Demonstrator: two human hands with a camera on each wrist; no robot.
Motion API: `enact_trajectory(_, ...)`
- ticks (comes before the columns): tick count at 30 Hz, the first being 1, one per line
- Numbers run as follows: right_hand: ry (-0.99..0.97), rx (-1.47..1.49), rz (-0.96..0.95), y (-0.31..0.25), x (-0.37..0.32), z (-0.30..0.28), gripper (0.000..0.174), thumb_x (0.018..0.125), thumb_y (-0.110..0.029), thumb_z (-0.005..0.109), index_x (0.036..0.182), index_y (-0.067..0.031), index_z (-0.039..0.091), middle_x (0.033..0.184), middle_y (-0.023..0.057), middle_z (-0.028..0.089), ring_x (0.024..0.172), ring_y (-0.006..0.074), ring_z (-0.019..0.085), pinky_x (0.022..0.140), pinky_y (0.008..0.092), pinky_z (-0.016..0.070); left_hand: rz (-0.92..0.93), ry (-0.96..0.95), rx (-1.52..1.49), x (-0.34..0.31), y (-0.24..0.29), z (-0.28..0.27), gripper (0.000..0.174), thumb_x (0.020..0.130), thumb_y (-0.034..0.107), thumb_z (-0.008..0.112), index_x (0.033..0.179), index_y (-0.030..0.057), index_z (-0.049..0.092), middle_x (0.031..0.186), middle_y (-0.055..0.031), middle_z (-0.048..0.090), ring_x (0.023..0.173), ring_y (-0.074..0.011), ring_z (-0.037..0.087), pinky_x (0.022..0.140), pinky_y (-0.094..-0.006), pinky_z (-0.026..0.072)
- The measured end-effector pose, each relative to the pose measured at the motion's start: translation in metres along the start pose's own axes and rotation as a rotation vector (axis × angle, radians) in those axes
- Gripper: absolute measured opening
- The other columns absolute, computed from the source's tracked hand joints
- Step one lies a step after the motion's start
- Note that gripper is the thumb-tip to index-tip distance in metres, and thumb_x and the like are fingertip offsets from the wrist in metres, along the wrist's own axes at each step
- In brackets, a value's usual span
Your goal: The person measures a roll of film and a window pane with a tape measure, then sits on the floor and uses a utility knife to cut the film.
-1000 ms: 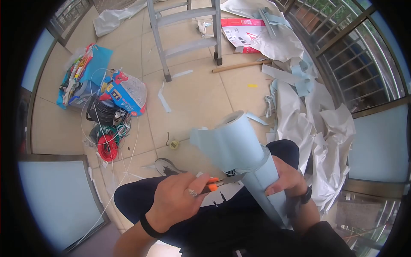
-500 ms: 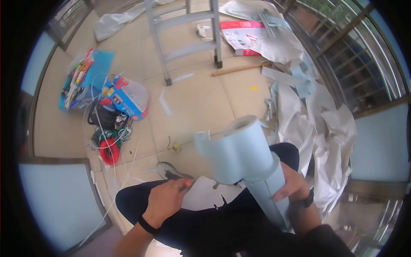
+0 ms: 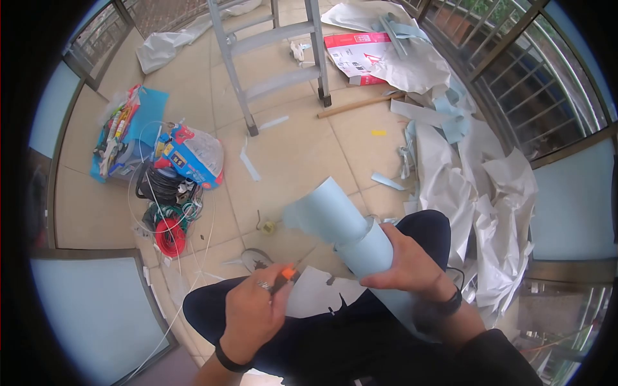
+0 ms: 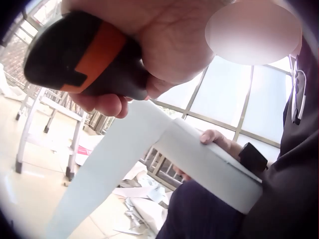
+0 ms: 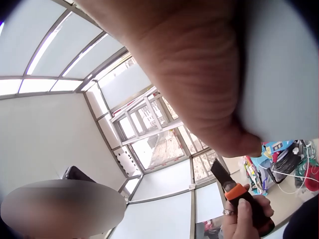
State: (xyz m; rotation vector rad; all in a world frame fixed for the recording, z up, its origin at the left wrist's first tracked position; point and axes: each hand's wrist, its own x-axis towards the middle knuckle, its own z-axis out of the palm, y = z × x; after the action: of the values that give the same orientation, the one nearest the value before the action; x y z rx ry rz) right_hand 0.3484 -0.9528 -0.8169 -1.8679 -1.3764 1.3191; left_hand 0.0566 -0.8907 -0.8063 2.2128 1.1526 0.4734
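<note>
My left hand [image 3: 254, 315] grips a black and orange utility knife [image 5: 251, 206], its blade out in the right wrist view. A pale blue roll of sheet material [image 3: 331, 212] slants across my lap, a loose flap hanging from its far end to the left. My right hand [image 3: 412, 267] holds the roll around its middle, thumb on the near side. The knife is apart from the roll, to its left in the head view. A white sheet with dark ragged marks [image 3: 322, 293] lies over my legs, between the hands.
A metal stepladder [image 3: 280, 80] stands ahead on the tiled floor. Crumpled white sheeting [image 3: 450, 199] and blue offcuts lie along the right. To the left are a blue bag [image 3: 193, 157], coiled cables and a red coil [image 3: 170, 237]. A wooden stick [image 3: 357, 105] lies near the ladder.
The left hand has drawn the knife away from the roll, to the left. The roll has turned, so its hollow end no longer shows, and the right hand grips it farther up.
</note>
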Motion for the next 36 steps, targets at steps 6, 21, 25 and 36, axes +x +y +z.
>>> enact_trajectory(6, 0.302, -0.206, -0.073, -0.007, -0.016, 0.001, 0.084, 0.068, -0.034, 0.086, 0.134, 0.001, 0.048, 0.106, 0.0243, 0.071, 0.1, 0.0423, 0.072, 0.087, 0.045, 0.0581, 0.047, -0.047, -0.074, 0.016, 0.029, 0.021, 0.031, 0.092, 0.009, 0.071, 0.12, -0.0007, 0.065, 0.102, -0.022, 0.071, 0.087, -0.0405, 0.071, 0.075, -0.0421, 0.0571)
enact_trajectory(21, 0.274, -0.34, -0.106, -0.009, -0.005, 0.003, 0.078, 0.065, -0.033, 0.086, 0.126, -0.0006, 0.049, 0.094, 0.0233, 0.071, 0.089, 0.0431, 0.072, 0.078, 0.0477, 0.0593, -0.259, 0.033, -0.703, 0.046, 0.045, 0.087, 0.042, 0.096, 0.016, 0.076, 0.13, 0.0014, 0.056, 0.086, -0.0019, 0.065, 0.071, -0.007, 0.06, 0.064, -0.0254, 0.0496)
enact_trajectory(25, 0.388, -0.408, -0.217, -0.023, 0.0, -0.038, 0.075, 0.064, -0.031, 0.085, 0.123, -0.001, 0.05, 0.088, 0.0239, 0.07, 0.085, 0.0448, 0.071, 0.075, 0.0494, 0.0586, -0.172, 0.091, -0.799, 0.081, 0.066, 0.095, 0.039, 0.097, 0.017, 0.076, 0.126, 0.0009, 0.057, 0.086, -0.0002, 0.064, 0.069, -0.0067, 0.059, 0.062, -0.0237, 0.0488)
enact_trajectory(36, 0.535, -0.787, -0.225, 0.015, 0.055, -0.034, 0.078, 0.061, -0.03, 0.09, 0.126, -0.0058, 0.055, 0.101, 0.0173, 0.068, 0.093, 0.0411, 0.069, 0.078, 0.0503, 0.0559, -0.288, 0.195, -0.938, 0.098, 0.035, 0.171, 0.039, 0.098, 0.014, 0.074, 0.13, -0.0002, 0.055, 0.091, -0.0038, 0.065, 0.068, -0.0094, 0.062, 0.061, -0.0254, 0.0513)
